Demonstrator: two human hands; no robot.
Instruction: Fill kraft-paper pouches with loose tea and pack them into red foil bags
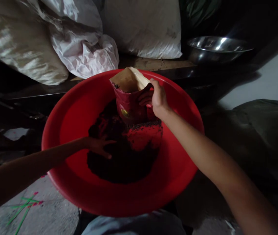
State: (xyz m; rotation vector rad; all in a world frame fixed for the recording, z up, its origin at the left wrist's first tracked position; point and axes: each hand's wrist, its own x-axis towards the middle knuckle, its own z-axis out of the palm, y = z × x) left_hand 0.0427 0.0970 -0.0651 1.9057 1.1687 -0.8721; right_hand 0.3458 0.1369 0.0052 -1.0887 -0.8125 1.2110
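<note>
A large red basin fills the middle of the view, with dark loose material like tea leaves spread over its bottom. My right hand grips the right side of a red paper bag, thumb at the rim and fingers along its outer wall. The bag stands upright with its mouth open, showing a pale brown lining; its contents are hidden. My left hand reaches down to the dark material, fingers spread and holding nothing that I can see. Some bits cling to the bag's rim.
Behind the basin, white sacks and a crumpled white plastic bag rest on a ledge. A shiny metal bowl sits at the back right. Green sticks with pink tips lie on the floor at lower left.
</note>
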